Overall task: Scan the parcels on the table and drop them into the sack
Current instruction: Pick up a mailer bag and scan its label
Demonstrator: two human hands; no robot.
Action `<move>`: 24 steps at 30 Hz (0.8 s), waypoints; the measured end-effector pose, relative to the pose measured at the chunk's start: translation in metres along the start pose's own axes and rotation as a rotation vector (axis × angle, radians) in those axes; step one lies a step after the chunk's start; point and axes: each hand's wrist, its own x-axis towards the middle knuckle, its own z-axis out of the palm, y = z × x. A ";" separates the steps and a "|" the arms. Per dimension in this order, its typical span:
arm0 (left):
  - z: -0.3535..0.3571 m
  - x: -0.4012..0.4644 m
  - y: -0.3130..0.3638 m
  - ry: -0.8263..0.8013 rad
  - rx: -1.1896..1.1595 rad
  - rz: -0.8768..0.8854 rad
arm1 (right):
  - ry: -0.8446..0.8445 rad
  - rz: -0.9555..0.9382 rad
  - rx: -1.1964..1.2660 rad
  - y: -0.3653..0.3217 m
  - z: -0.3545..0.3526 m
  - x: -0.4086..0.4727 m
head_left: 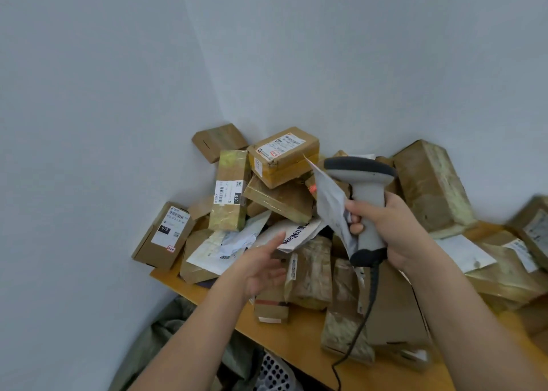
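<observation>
Both hands are raised over the heap. Right hand point(391, 227) grips the handle of a single grey barcode scanner point(363, 201) and, against that handle, also pinches one pale flat mailer point(329, 201), which stands on edge just left of the scanner's head; a faint red spot shows on the mailer's upper part. Left hand point(264, 260) is spread with relaxed fingers, holding nothing, its fingertips just at a white mailer printed "OaKean" point(292, 236), though whether they touch it cannot be told.

Parcels point(281, 165) lie piled in the wall corner on the wooden table point(284, 343): roughly twenty cardboard boxes and mailers, the exact count unclear where they overlap. Two boxes at the left carry white labels with a black patch reading "010": one upright box point(229, 190) and one leaning box point(166, 236) at the table's left end, which also bears a small red-marked sticker. A top box point(283, 153) has a label with barcodes too small to read.

One black coiled cable point(366, 310) hangs from the scanner across the parcels. Below the table's near edge sits a grey-green sack point(166, 340), and beside it a white perforated basket point(274, 373).
</observation>
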 end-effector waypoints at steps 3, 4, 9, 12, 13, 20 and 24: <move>0.001 0.012 -0.021 -0.080 0.033 -0.076 | -0.089 -0.008 0.202 -0.008 0.008 -0.004; 0.003 0.017 -0.027 -0.100 0.022 -0.092 | -0.118 -0.003 0.258 -0.009 0.011 -0.005; 0.018 0.026 -0.041 -0.349 -0.172 -0.114 | -0.232 0.018 0.433 -0.011 0.016 -0.006; 0.020 0.024 -0.035 -0.344 -0.328 -0.016 | -0.224 -0.004 0.430 -0.012 0.010 -0.005; 0.017 0.023 -0.032 -0.333 -0.373 0.018 | -0.198 -0.010 0.412 -0.012 0.006 -0.004; -0.017 0.024 -0.008 -0.141 -0.464 0.273 | 0.206 0.023 0.094 0.008 -0.029 0.014; -0.030 0.018 0.009 -0.016 -0.216 0.370 | 0.356 -0.001 0.026 0.019 -0.038 0.022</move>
